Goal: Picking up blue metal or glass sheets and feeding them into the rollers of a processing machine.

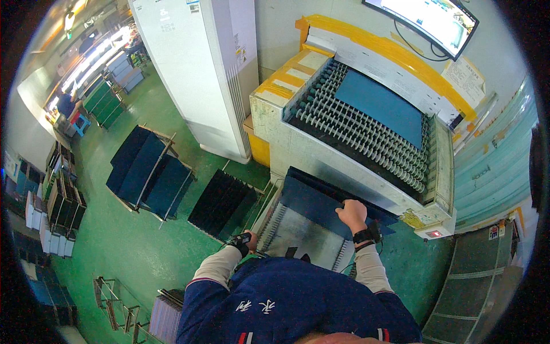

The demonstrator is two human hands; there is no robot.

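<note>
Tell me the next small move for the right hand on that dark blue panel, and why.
Probably lift the dark blue panel clear of the slotted rack. The right hand already grips its upper edge, and it lies tilted across the rack below the roller conveyor, where another blue panel rests. The left hand sits at the rack's left corner, seemingly steadying it.

- One view only, worn on the person's head, looking steeply down over the chest and both forearms, which enter from the lower edge.
- It faces forward onto a roller conveyor machine [366, 123] just beyond the right hand [352, 214]; the left hand [247, 241] sits lower left.
- The hands are near the lens, the green floor [143, 246] left of them farther off.
- The fisheye bends straight edges toward a dark round rim.
</note>
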